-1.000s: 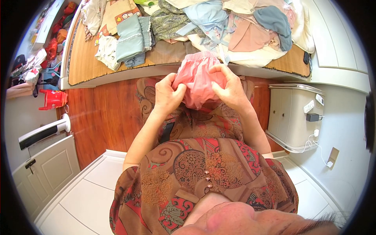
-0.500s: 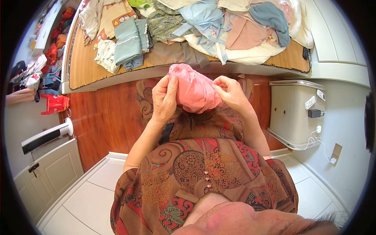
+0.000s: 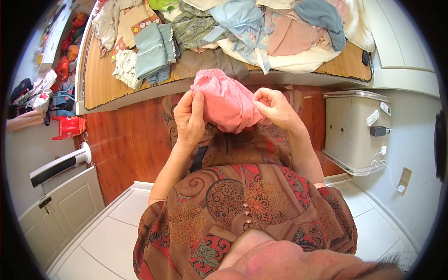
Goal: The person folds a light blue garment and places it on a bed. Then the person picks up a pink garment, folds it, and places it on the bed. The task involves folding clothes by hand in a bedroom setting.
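A pink garment (image 3: 228, 103) with a gathered elastic edge hangs between my two hands, in front of my body and short of the bed's edge. My left hand (image 3: 188, 120) pinches its left side, thumb pressed over the cloth. At its right side my right hand (image 3: 279, 110) grips the fabric between thumb and bent fingers. The cloth is bunched and creased, so I cannot tell exactly which kind of garment it is.
Beyond my hands, a wooden bed board (image 3: 105, 86) bears a folded grey-green garment (image 3: 150, 51), a light blue garment (image 3: 238, 21) and other heaped clothes. A beige cabinet (image 3: 347, 133) stands at the right, a white tower-shaped appliance (image 3: 60, 164) at the left.
My left hand has moved slightly left, drawing the pink garment wider and showing more of its gathered edge. My right hand keeps its pinch in nearly the same place.
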A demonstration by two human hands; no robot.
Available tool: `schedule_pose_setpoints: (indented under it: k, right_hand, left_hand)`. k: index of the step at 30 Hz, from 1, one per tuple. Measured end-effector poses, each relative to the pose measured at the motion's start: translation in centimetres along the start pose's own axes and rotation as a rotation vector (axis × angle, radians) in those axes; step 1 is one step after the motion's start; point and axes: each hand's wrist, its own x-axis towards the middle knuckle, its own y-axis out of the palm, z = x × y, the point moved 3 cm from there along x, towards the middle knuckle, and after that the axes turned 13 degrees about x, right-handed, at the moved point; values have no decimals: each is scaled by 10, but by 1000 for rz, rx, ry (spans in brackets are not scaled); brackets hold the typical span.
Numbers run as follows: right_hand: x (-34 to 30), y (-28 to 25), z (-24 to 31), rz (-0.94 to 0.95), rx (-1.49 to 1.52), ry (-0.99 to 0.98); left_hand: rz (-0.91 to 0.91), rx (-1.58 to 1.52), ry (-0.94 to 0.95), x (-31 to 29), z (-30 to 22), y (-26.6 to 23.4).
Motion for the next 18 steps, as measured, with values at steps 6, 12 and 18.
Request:
schedule_pose_setpoints:
  k: [6, 12, 18]
  right_hand:
    - [1, 3, -4, -19, -84, 38]
    - [5, 10, -11, 116, -25, 170]
    - [2, 6, -10, 66, -10, 91]
  left_hand:
    - [-6, -34, 8, -2, -9, 0]
    - [34, 15, 52, -4, -8, -2]
    - [20, 57, 71, -4, -11, -6]
